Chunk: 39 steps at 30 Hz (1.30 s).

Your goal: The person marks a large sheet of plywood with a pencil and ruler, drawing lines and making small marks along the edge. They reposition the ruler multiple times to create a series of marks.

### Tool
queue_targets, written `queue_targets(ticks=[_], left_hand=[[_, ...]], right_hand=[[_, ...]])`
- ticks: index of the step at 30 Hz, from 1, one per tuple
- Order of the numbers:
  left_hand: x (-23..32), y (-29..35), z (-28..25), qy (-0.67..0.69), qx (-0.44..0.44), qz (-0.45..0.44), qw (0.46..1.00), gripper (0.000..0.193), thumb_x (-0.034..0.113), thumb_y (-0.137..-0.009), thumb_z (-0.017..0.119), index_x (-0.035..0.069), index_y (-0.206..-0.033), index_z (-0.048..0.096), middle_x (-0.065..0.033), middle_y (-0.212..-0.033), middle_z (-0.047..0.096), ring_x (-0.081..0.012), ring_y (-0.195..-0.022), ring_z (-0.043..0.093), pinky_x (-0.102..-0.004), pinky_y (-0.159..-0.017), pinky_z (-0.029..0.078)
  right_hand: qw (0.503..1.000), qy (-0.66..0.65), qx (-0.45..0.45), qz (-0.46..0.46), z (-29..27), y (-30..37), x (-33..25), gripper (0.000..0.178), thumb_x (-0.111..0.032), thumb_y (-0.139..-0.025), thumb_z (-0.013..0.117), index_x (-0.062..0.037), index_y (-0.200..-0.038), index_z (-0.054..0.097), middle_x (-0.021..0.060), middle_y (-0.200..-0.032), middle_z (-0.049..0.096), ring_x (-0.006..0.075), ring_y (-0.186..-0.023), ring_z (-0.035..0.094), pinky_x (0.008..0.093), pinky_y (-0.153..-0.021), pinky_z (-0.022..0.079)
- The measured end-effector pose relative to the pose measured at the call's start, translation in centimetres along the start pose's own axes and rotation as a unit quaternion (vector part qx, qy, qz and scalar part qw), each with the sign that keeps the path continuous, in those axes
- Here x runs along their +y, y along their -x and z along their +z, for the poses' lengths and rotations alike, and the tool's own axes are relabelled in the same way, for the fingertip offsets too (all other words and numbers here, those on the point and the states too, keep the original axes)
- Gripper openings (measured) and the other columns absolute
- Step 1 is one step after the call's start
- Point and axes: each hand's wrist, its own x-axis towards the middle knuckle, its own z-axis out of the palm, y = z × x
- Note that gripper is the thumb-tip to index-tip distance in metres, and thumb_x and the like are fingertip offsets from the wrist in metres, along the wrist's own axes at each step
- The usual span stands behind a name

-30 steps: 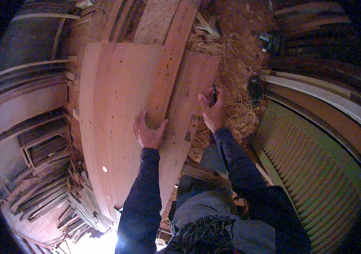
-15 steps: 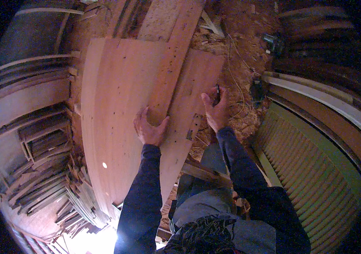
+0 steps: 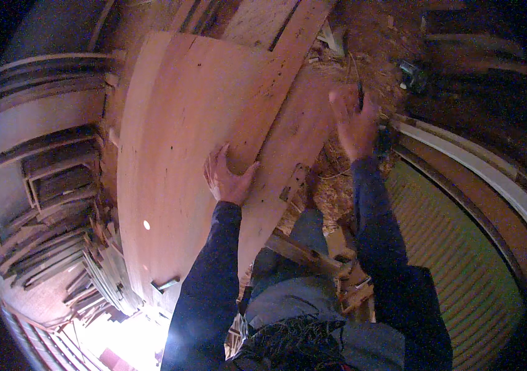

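Note:
A wide reddish wooden board point(image 3: 158, 154) spreads out in front of me, with a long narrow plank point(image 3: 279, 83) lying over it at a slant. Fingers spread, my left hand point(image 3: 231, 176) rests on the wood, its thumb by the plank's lower right edge. To the right, my right hand point(image 3: 357, 127) is raised near the board's right edge. It grips a thin dark pencil-like stick point(image 3: 360, 96), pointing up from the fingers; its exact kind is unclear. A small piece with dark holes point(image 3: 294, 182) lies at the board's right edge.
A small dark angled tool point(image 3: 165, 285) lies on the board's near left. Timber offcuts point(image 3: 59, 247) are stacked at left. A ribbed green panel point(image 3: 455, 260) and long boards stand at right. Shavings cover the floor, where a dark machine point(image 3: 410, 74) sits.
My right hand has moved right and farther away, still gripping the dark stick. My left hand has shifted slightly along the wood, and the whole view has shifted a little.

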Motion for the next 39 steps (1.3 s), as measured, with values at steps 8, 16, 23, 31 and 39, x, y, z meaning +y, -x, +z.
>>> queue_targets(ticks=[8,16,23,31,39], left_hand=[[1.2,0.0,-0.8,0.044,0.048,0.017,0.998,0.084,0.043,-0.066,0.091,0.006,-0.135,0.058,-0.0137,-0.141,0.055,-0.0351,-0.136,0.046,-0.0492,-0.120,0.030],[0.7,0.3,-0.2,0.057,0.068,0.020,0.996,0.080,0.042,-0.068,0.088,0.006,-0.133,0.060,-0.0161,-0.141,0.055,-0.0379,-0.138,0.044,-0.0515,-0.122,0.027],[0.9,0.1,-0.6,0.048,0.071,0.021,0.996,0.080,0.039,-0.065,0.089,0.006,-0.132,0.060,-0.0146,-0.139,0.056,-0.0371,-0.135,0.046,-0.0509,-0.120,0.030],[0.7,0.2,-0.8,0.071,0.082,0.025,0.994,0.080,0.035,-0.063,0.091,0.005,-0.131,0.061,-0.0133,-0.138,0.058,-0.0353,-0.135,0.047,-0.0498,-0.119,0.031],[0.1,0.3,-0.7,0.066,0.078,0.024,0.994,0.080,0.034,-0.062,0.092,0.006,-0.131,0.061,-0.0130,-0.138,0.058,-0.0353,-0.135,0.047,-0.0500,-0.119,0.031]], right_hand=[[0.976,0.049,-0.170,-0.128,2.8,-11.8,-5.4,0.071,-0.069,-0.086,0.069,-0.0007,-0.102,0.074,0.0195,-0.094,0.073,0.0311,-0.092,0.070,0.0419,-0.087,0.052],[0.967,-0.040,-0.243,-0.065,6.4,-13.5,-0.1,0.063,-0.066,-0.082,0.077,-0.0038,-0.096,0.078,0.0041,-0.090,0.073,0.0161,-0.087,0.067,0.0343,-0.082,0.050],[0.960,-0.001,-0.230,-0.157,7.0,-13.8,1.0,0.061,-0.060,-0.084,0.079,-0.0030,-0.105,0.077,0.0008,-0.088,0.070,0.0131,-0.084,0.063,0.0320,-0.079,0.049],[0.955,-0.071,-0.262,-0.119,5.7,-11.8,-1.9,0.067,-0.066,-0.087,0.072,-0.0010,-0.106,0.075,-0.0001,-0.083,0.065,0.0135,-0.080,0.059,0.0345,-0.075,0.048],[0.957,-0.099,-0.230,-0.147,5.3,-10.6,-3.5,0.075,-0.072,-0.085,0.069,0.0006,-0.103,0.074,0.0031,-0.080,0.066,0.0151,-0.076,0.060,0.0349,-0.076,0.048]])
